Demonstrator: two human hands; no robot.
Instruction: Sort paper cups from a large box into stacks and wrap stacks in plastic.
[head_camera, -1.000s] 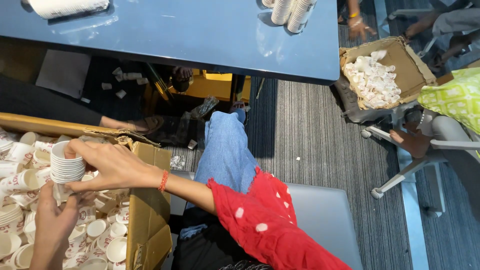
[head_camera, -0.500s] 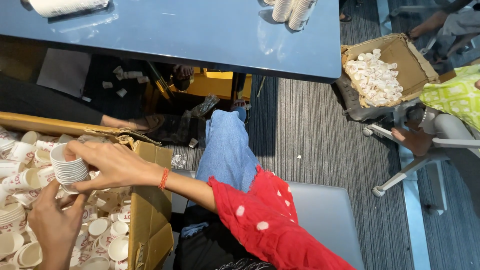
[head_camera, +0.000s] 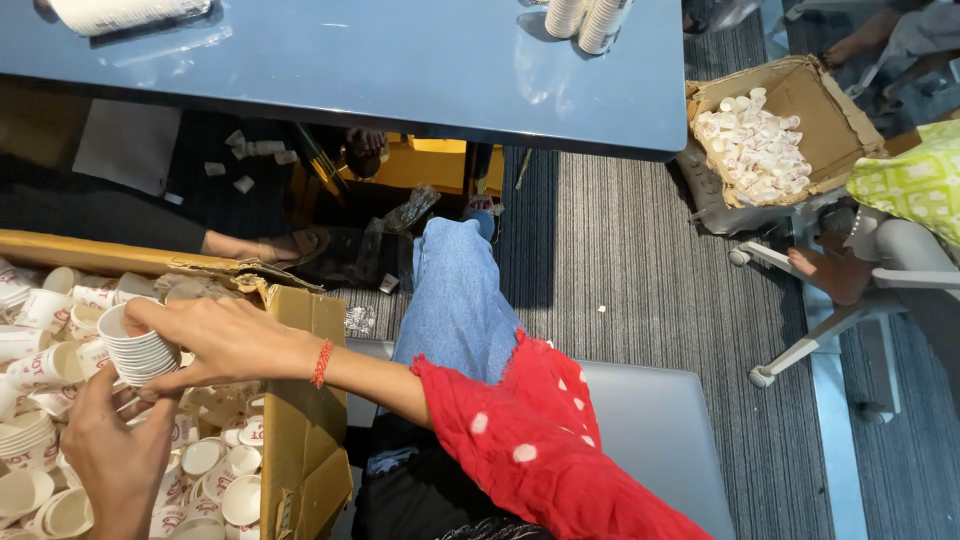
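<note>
Head view, item one: my right hand (head_camera: 225, 340), fingers curled closed around a stack of nested paper cups (head_camera: 138, 346) held over the cardboard box (head_camera: 300, 420) of loose cups (head_camera: 215, 465). Item two: my left hand (head_camera: 112, 455), fingertips touching the stack's underside; grasp unclear.

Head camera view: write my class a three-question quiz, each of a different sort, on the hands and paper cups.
1. True or false: the right hand grips a nested stack of white paper cups.
2. Where do the loose white paper cups lie? A) on the blue table B) in the open brown cardboard box C) on the grey chair
3. Fill in: the left hand is ____ the stack.

Key: 1 true; 2 B; 3 below

The blue table holds other cup stacks.
</note>
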